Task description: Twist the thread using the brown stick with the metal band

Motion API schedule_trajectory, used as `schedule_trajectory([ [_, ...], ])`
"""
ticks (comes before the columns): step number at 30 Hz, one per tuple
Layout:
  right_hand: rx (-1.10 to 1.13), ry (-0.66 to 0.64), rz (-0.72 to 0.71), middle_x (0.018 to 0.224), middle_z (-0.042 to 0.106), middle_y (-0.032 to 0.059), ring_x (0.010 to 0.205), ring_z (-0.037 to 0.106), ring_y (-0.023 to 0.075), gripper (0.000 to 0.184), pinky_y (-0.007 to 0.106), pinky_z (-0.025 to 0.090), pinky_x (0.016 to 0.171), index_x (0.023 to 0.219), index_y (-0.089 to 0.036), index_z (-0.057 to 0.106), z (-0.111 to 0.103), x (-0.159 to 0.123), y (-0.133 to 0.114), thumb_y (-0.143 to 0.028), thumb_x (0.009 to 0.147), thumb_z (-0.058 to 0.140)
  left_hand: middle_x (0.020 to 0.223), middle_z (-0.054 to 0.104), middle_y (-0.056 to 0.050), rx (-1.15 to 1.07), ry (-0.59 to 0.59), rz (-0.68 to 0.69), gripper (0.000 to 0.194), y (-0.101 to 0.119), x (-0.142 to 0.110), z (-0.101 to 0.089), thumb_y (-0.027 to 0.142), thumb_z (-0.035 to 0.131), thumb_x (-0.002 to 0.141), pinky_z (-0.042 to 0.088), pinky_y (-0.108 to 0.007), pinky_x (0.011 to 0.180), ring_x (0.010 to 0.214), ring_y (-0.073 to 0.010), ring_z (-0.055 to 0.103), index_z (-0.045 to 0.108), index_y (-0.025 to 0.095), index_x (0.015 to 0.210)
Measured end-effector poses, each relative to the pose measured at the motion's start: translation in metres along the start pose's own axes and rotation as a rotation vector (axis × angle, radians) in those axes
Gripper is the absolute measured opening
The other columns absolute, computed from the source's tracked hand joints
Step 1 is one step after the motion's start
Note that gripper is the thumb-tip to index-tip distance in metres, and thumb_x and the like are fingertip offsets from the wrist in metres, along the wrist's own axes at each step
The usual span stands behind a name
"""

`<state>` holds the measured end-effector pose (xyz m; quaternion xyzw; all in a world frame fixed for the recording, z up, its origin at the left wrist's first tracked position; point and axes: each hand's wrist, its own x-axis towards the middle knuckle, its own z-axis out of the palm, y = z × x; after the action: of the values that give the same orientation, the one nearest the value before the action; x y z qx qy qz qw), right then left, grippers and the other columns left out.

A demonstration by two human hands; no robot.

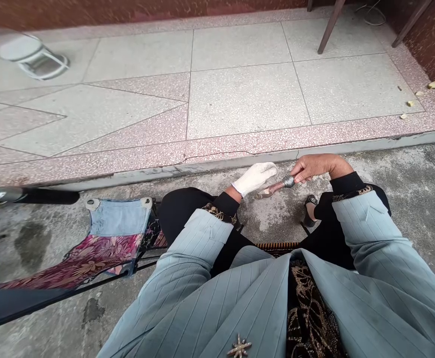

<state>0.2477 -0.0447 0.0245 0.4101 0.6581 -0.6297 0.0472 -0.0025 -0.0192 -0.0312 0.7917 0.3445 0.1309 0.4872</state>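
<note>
My right hand point(316, 166) is bare and closed around the grip of a short hand tool. The tool point(275, 187) has silvery wire wound round its handle, a brown rusty shaft and a paler, bent end pointing left. Just above that end is my left hand point(255, 178) in a white knitted glove. Its fingers are bent and pressed together, and whatever may be inside them is hidden. Both hands are in front of my knees, over the grey concrete ground point(271, 214), and the tool is held off it.
A low step edge point(217, 169) of terrazzo paving runs across ahead of me. To my left stands a folding recliner point(105, 253) with denim and flowered cloth. A white stool point(40, 59) is at the far left, brown furniture legs point(331, 27) at the back right.
</note>
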Motion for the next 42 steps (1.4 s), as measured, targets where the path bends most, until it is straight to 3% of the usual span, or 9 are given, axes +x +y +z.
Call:
schedule_trajectory([
  [6, 0.104, 0.139, -0.121, 0.064, 0.060, -0.0041, 0.054, 0.047, 0.0075, 0.038, 0.023, 0.037, 0.055, 0.095, -0.016, 0.078, 0.004, -0.002, -0.005, -0.050, 0.077, 0.074, 0.076, 0.062, -0.002, -0.140, -0.043, -0.040, 0.034, -0.003, 0.001, 0.010, 0.045, 0.052, 0.090, 0.044, -0.026, 0.063, 0.066, -0.0134, 0.054, 0.064, 0.014, 0.091],
  [11, 0.328, 0.589, -0.206, 0.064, 0.058, -0.0014, 0.053, 0.046, 0.0081, 0.033, 0.023, 0.036, 0.053, 0.078, -0.015, 0.069, 0.005, 0.009, 0.001, -0.048, 0.081, 0.070, 0.064, 0.053, 0.002, -0.255, -0.168, -0.081, 0.034, -0.007, 0.002, 0.028, 0.046, 0.045, 0.096, 0.037, -0.023, 0.052, 0.053, -0.0101, 0.046, 0.062, 0.017, 0.091],
  [17, -0.049, 1.080, 0.207, 0.072, 0.065, 0.0048, 0.060, 0.052, 0.0132, 0.026, 0.027, 0.036, 0.058, 0.093, -0.015, 0.075, -0.012, 0.009, 0.010, -0.037, 0.088, 0.062, 0.062, 0.049, 0.004, -0.267, -0.243, -0.009, 0.033, 0.006, -0.004, 0.020, 0.044, 0.047, 0.095, 0.033, -0.022, 0.052, 0.053, -0.0087, 0.042, 0.062, 0.016, 0.088],
  [22, -0.406, 0.483, 0.459, 0.079, 0.071, 0.0079, 0.069, 0.058, 0.0169, 0.026, 0.030, 0.037, 0.063, 0.091, -0.017, 0.080, -0.005, 0.017, 0.004, -0.039, 0.085, 0.068, 0.078, 0.062, 0.000, -0.078, -0.017, 0.030, 0.032, 0.014, -0.009, -0.002, 0.043, 0.048, 0.094, 0.040, -0.024, 0.067, 0.070, -0.0125, 0.054, 0.065, 0.016, 0.091],
  [25, -0.234, 0.034, 0.323, 0.065, 0.064, 0.0017, 0.059, 0.053, 0.0131, 0.031, 0.028, 0.039, 0.060, 0.093, -0.016, 0.079, 0.007, 0.023, 0.000, -0.044, 0.079, 0.073, 0.089, 0.067, -0.002, 0.021, 0.036, 0.024, 0.034, 0.013, -0.008, -0.007, 0.044, 0.047, 0.093, 0.043, -0.027, 0.078, 0.083, -0.0160, 0.059, 0.067, 0.016, 0.095],
  [28, -0.018, -0.133, 0.082, 0.065, 0.063, -0.0014, 0.056, 0.050, 0.0102, 0.044, 0.025, 0.039, 0.057, 0.098, -0.015, 0.078, 0.012, 0.014, -0.006, -0.051, 0.073, 0.077, 0.085, 0.066, -0.002, -0.018, 0.082, -0.001, 0.035, 0.009, -0.005, -0.006, 0.045, 0.047, 0.093, 0.043, -0.027, 0.074, 0.078, -0.0152, 0.057, 0.066, 0.015, 0.096],
  [35, 0.308, 0.755, -0.178, 0.066, 0.058, 0.0008, 0.056, 0.046, 0.0092, 0.034, 0.025, 0.037, 0.056, 0.077, -0.014, 0.067, -0.002, -0.017, -0.007, -0.047, 0.083, 0.069, 0.066, 0.052, 0.002, -0.214, -0.153, -0.051, 0.035, 0.007, -0.004, 0.014, 0.045, 0.043, 0.096, 0.038, -0.023, 0.057, 0.057, -0.0102, 0.046, 0.062, 0.017, 0.089],
  [39, 0.143, 1.060, 0.049, 0.070, 0.062, 0.0046, 0.057, 0.048, 0.0121, 0.029, 0.028, 0.036, 0.058, 0.086, -0.013, 0.070, -0.007, -0.007, 0.003, -0.040, 0.088, 0.061, 0.066, 0.055, 0.002, -0.117, -0.318, 0.031, 0.036, 0.018, -0.009, 0.019, 0.045, 0.043, 0.096, 0.038, -0.023, 0.057, 0.056, -0.0099, 0.047, 0.065, 0.018, 0.087],
  [42, -0.265, 1.050, 0.304, 0.083, 0.070, 0.0098, 0.071, 0.057, 0.0189, 0.034, 0.030, 0.035, 0.064, 0.100, -0.014, 0.076, -0.008, 0.001, 0.004, -0.042, 0.090, 0.059, 0.072, 0.061, 0.000, -0.081, -0.332, 0.035, 0.038, 0.027, -0.012, 0.010, 0.046, 0.043, 0.096, 0.039, -0.024, 0.057, 0.058, -0.0111, 0.050, 0.067, 0.018, 0.091],
])
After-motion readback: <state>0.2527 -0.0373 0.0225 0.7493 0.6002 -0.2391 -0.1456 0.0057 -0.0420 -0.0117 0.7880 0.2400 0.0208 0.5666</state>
